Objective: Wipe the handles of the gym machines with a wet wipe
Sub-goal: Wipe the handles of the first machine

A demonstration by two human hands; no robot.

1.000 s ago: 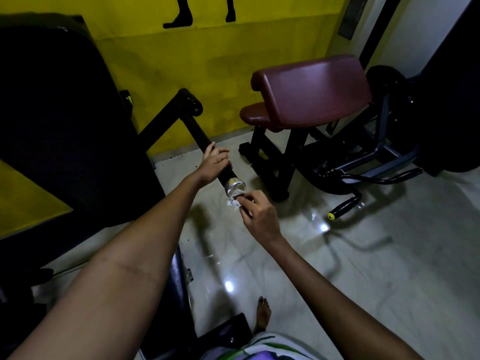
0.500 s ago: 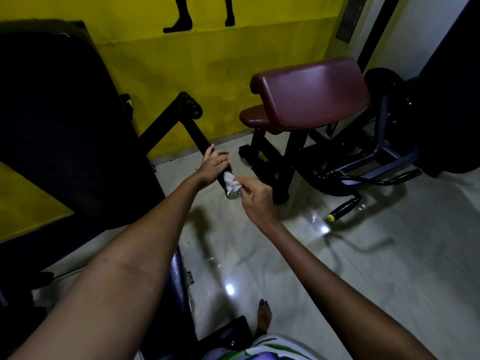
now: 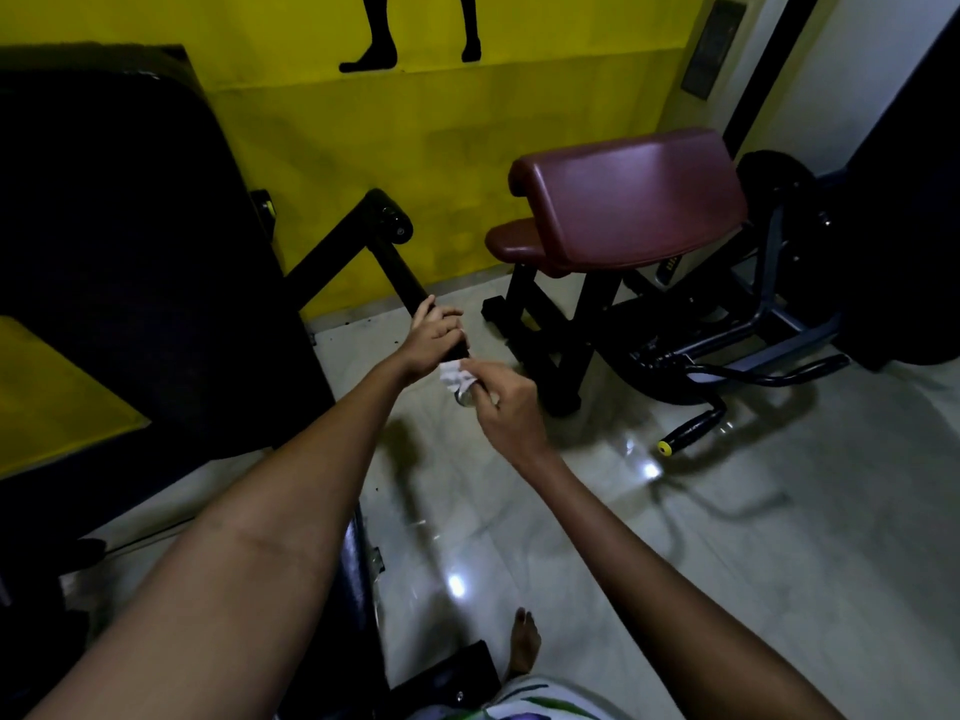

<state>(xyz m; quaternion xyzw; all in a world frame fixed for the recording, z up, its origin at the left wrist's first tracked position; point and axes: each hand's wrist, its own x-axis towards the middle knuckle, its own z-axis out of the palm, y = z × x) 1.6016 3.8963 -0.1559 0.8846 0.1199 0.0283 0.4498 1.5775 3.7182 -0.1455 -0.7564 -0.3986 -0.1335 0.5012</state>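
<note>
A black machine handle [image 3: 397, 270] slants down from a black pivot at the yellow wall to a silver end cap [image 3: 464, 398]. My left hand [image 3: 432, 337] grips the handle just above that cap. My right hand [image 3: 501, 405] pinches a crumpled white wet wipe [image 3: 454, 375] and holds it against the top of the cap, right below my left hand. Most of the cap is hidden by the wipe and my right fingers.
A maroon padded curl bench [image 3: 628, 200] on a black frame stands to the right, with a curved bar and a yellow-tipped black grip [image 3: 688, 433] low over the glossy tiled floor. A large black machine pad [image 3: 119, 226] fills the left. My bare foot [image 3: 524, 641] is below.
My right hand brought the wipe up from beneath the end cap onto its top, close against my left hand. My left hand kept its grip on the handle.
</note>
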